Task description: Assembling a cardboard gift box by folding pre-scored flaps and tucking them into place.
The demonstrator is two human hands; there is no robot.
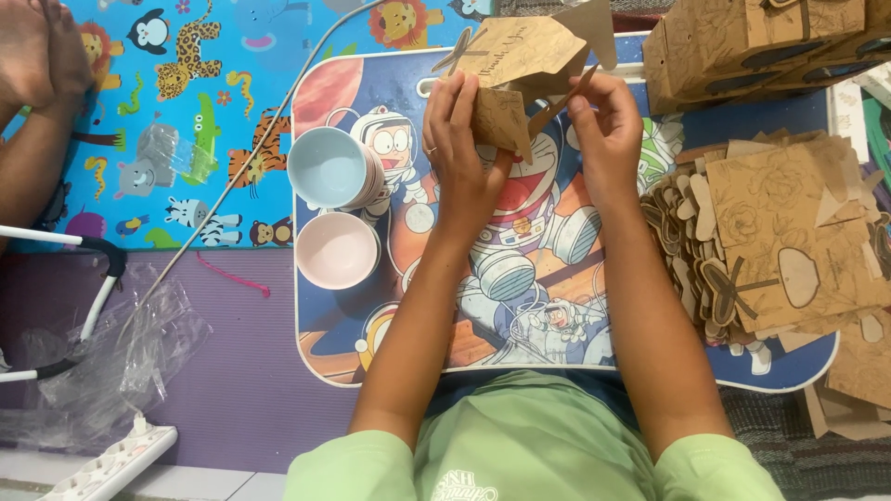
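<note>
Sleeves of a green shirt are filling the bottom edge of the frame, and both forearms are reaching up from them over a small lap desk [325, 353] printed with a glossy cartoon astronaut scene. At the desk's left side, two smooth round bowls are sitting just beside each other, a pink bowl [336, 250] nearer and a pale blue bowl [328, 167] behind it. Along the right side, a thick pile of flat brown card cut-outs [770, 241] with scalloped tabs and line-drawn flowers is spilling past the desk's edge, partly cut off.

Higher up, at centre, the left hand [459, 148] and right hand [608, 139] are holding a half-folded brown card box [520, 74]. The left fingers are curling together around its lower flap, hiding part of it; the right fingers are pinching a thin flap between thumb and forefinger. How the box's far side is folded is hard to make out.

Farthest, in the upper right corner, finished brown boxes [761, 46] are stacking up, cropped by the frame. At upper left, another person's arm [28, 139] is resting on a colourful animal mat [186, 111].
</note>
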